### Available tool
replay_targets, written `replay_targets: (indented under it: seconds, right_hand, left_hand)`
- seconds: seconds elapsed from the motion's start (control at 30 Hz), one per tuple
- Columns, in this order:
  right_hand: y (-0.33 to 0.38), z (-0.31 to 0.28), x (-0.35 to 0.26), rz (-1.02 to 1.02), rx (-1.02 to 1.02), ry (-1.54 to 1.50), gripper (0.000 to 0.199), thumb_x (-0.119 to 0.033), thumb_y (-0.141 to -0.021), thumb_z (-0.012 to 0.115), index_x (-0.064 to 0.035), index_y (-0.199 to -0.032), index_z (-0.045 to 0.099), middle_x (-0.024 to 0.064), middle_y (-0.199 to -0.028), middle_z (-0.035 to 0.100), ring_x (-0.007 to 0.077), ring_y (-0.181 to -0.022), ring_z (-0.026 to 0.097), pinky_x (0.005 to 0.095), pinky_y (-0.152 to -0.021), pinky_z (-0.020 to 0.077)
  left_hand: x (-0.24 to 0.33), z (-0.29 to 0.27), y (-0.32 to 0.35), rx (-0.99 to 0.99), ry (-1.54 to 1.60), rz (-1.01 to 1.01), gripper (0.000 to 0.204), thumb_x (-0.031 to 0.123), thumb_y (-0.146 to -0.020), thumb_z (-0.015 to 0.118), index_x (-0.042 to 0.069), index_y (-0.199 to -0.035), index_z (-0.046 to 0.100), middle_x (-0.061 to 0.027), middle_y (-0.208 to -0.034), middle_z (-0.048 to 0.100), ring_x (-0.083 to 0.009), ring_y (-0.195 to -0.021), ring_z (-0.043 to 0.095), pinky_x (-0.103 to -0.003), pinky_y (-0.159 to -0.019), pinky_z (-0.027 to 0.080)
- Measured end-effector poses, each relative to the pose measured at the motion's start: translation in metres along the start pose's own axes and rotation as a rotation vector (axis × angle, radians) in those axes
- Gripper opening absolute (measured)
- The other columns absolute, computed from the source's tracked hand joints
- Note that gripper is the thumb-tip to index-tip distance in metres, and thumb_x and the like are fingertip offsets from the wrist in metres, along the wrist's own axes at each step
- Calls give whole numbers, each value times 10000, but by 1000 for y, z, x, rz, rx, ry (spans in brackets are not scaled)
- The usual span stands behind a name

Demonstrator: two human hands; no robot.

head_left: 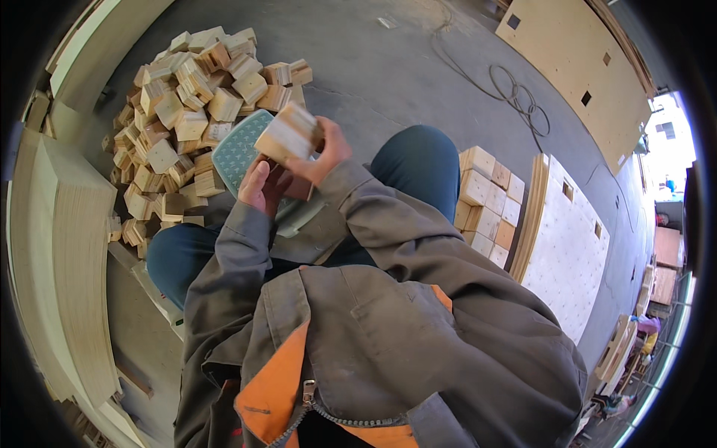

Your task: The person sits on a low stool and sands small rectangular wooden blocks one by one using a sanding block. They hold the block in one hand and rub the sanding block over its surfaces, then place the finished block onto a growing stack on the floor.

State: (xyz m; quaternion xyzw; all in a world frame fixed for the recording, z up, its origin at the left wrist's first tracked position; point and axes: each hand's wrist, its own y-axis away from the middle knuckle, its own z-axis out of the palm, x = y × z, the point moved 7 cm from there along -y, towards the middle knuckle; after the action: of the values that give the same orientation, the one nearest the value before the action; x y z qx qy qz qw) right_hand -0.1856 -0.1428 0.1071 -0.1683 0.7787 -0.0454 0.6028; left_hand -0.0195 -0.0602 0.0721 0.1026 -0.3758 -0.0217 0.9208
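My right hand [328, 153] is closed on a pale wooden block [288, 132] with layered grain, slightly blurred. It is held tilted above a light blue-green plastic stool [237, 153] with a patterned top. My left hand [260, 188] is just below and to the left of the block, thumb raised and apart from the fingers. Its fingers are in shadow and partly hidden, and whether they touch the block does not show clearly. A reddish-brown wooden surface [300, 188] shows beneath the right hand; I cannot tell whether it is a separate block.
A large loose heap of wooden blocks [190, 123] lies left and beyond the stool. To my right stand neatly stacked blocks [489, 198] and a stack of plywood panels [571, 246]. A cable [515, 97] coils on the floor. Long laminated timber [78, 269] lines the left side.
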Motion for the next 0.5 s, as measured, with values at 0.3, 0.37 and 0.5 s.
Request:
replay_targets:
  seconds: [0.3,0.37,0.5]
  right_hand:
    - [-37,-100,16,513,222,-1164,621,-347,-989,729,52,-1417,522,184,-1224,684,327,-1014,732,407,-851,631]
    - [-39,-133,15,522,315,-1279,682,-463,-1006,679,27,-1445,501,228,-1261,660,370,-1041,728,424,-859,638]
    - [-34,-190,9,561,461,-1360,766,-566,-1003,622,23,-1468,469,234,-1309,613,416,-1117,696,463,-891,627]
  left_hand:
    - [-27,-107,-1,497,-345,-196,412,257,-1006,746,126,-1376,622,-45,-1197,738,-211,-1013,716,-381,-863,574]
    - [-31,-111,-2,457,-307,-160,413,260,-989,766,134,-1357,629,-33,-1187,741,-200,-997,717,-373,-836,571]
    - [-35,-111,-7,444,-493,-191,451,244,-963,794,100,-1356,625,-59,-1182,741,-194,-1030,717,-338,-849,568]
